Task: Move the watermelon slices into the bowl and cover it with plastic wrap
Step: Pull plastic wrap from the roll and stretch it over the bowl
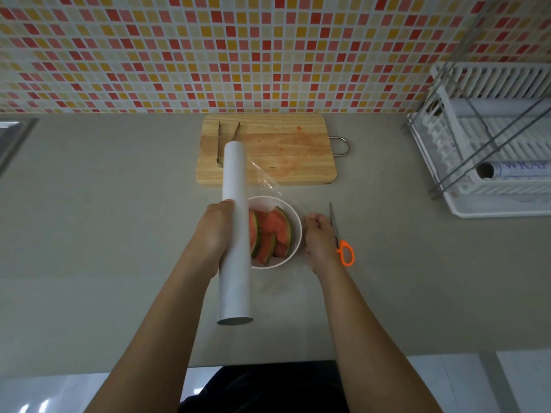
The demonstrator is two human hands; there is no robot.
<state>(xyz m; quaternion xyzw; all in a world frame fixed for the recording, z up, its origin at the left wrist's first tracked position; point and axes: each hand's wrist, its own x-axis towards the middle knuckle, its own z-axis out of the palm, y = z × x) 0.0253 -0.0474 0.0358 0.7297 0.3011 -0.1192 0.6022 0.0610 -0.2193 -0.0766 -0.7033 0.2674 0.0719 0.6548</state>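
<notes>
Left hand (213, 231) has its fingers wrapped round the middle of a white roll of plastic wrap (234, 174), which it holds over the near-left edge of a white bowl (295, 223). Right hand (319, 239), on the bowl's other side, has curled fingers pinching the free edge of the clear film (265, 180) pulled off the roll. Between the two hands, the watermelon slices (275, 228) lie in the bowl. Orange-handled scissors (345, 253) lie just right of the right hand. Beyond the hands is a juice-stained wooden cutting board (283, 150) with metal tongs (220, 141) on it.
</notes>
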